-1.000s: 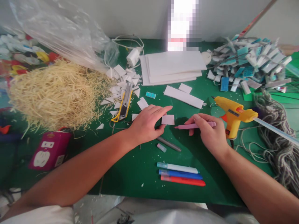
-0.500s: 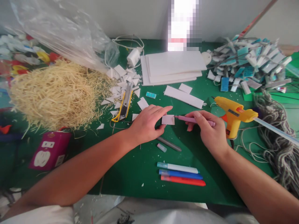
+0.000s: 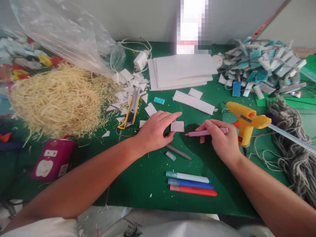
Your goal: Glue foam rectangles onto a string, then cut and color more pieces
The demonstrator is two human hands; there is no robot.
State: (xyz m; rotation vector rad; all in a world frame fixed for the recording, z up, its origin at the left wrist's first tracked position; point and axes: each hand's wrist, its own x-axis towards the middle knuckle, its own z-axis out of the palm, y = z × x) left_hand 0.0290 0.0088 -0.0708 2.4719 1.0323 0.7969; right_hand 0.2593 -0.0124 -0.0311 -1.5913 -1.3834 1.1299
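My left hand point(image 3: 158, 130) grips a small white card piece point(image 3: 177, 126) by its left end, thumb below and fingers above. In my right hand point(image 3: 221, 135) is a pink marker pen point(image 3: 199, 132), uncapped, its tip pointing left. That tip sits just off the card's lower right corner, apart from it. Below the card lie a loose pen cap point(image 3: 171, 156) and a dark grey rod point(image 3: 180, 152). Nearer me, a white-and-teal marker point(image 3: 191, 177), a blue marker point(image 3: 192, 184) and a red marker point(image 3: 194, 190) lie side by side.
A yellow utility knife point(image 3: 132, 108) rests by white scraps point(image 3: 128, 87) on the left. Right of my hand is a yellow glue gun point(image 3: 247, 120). White foam sheets point(image 3: 185, 70), a straw heap point(image 3: 59, 98), a purple power socket point(image 3: 53, 159) and grey yarn point(image 3: 288, 141) surround the work area.
The pink marker's tip has moved down and away from the card's right edge, and my right hand shifted slightly. My left hand stays on the card.
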